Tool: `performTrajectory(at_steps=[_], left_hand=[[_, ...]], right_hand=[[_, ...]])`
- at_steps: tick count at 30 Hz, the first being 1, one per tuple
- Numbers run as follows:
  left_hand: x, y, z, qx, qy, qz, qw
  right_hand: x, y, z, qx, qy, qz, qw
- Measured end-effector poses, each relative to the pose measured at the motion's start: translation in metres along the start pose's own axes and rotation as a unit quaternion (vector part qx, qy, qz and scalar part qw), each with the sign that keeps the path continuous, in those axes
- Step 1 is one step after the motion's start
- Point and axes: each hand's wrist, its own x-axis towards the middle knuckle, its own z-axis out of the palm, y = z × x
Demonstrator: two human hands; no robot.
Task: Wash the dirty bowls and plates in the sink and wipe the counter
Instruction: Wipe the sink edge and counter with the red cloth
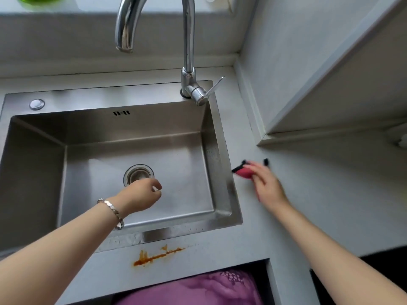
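Left hand hangs loosely curled and empty over the sink, while the right hand covers a red cloth on the counter just beside the rim, grip too blurred to tell; best press flat, overlapping strokes toward the orange stain.

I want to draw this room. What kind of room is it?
Most likely a kitchen. A stainless steel sink with a tall chrome tap is set into a grey counter, and the right hand rests on a red cloth on that counter.
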Motion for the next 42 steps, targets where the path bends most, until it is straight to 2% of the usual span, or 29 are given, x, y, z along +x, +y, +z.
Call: performTrajectory(at_steps=[2,5,7,11,14,17,18,19,21,22,25,27,30,33,36,39,42], left_hand=[[-0.003,0.000,0.004,-0.003,-0.002,0.005,1.000],[-0.008,-0.004,0.009,-0.004,-0.013,0.005,1.000],[-0.013,-0.007,0.012,-0.007,-0.017,0.003,1.000],[-0.021,-0.016,0.016,-0.020,-0.013,-0.009,1.000],[-0.028,-0.028,0.020,-0.021,-0.013,-0.025,0.999],[-0.035,-0.042,0.022,-0.035,-0.016,-0.041,0.998],[-0.037,-0.046,0.023,-0.034,-0.018,-0.044,0.998],[-0.038,-0.049,0.023,-0.030,-0.020,-0.044,0.998],[-0.039,-0.052,0.022,-0.021,-0.025,-0.041,0.999],[-0.039,-0.053,0.022,-0.020,-0.027,-0.039,0.999],[-0.040,-0.054,0.023,-0.018,-0.033,-0.037,0.999],[-0.039,-0.054,0.023,-0.018,-0.032,-0.029,0.999],[-0.039,-0.051,0.023,-0.021,-0.034,-0.017,0.999],[-0.040,-0.041,0.020,0.000,-0.020,0.023,1.000],[-0.046,-0.021,0.012,-0.067,0.001,0.134,0.989],[-0.058,0.023,0.003,-0.155,-0.024,0.266,0.951],[-0.062,0.059,0.004,-0.172,-0.026,0.316,0.933]], right_hand=[[0.008,0.019,-0.026,-0.030,0.072,0.069,0.995],[0.010,0.037,-0.023,-0.126,0.064,0.107,0.984],[0.005,0.032,0.005,-0.171,0.062,0.072,0.981],[-0.011,0.002,0.067,-0.173,0.040,-0.016,0.984],[-0.028,-0.013,0.090,-0.167,-0.029,-0.056,0.984],[-0.041,-0.024,0.078,-0.055,-0.107,-0.056,0.991],[-0.043,-0.026,0.067,-0.020,-0.088,-0.046,0.995],[-0.041,-0.025,0.055,-0.008,-0.026,-0.032,0.999],[-0.032,-0.009,0.026,-0.032,0.110,0.018,0.993],[-0.029,0.001,0.015,-0.053,0.137,0.048,0.988],[-0.042,0.023,0.020,-0.141,0.113,0.119,0.976],[-0.061,0.018,0.048,-0.167,0.114,0.082,0.976],[-0.087,-0.007,0.091,-0.138,0.064,0.013,0.988],[-0.096,-0.033,0.096,-0.029,-0.028,0.033,0.999],[-0.095,-0.061,0.074,0.099,-0.066,0.079,0.990],[-0.092,-0.080,0.049,0.097,-0.034,0.042,0.994],[-0.096,-0.091,0.033,0.125,-0.074,0.072,0.987]])
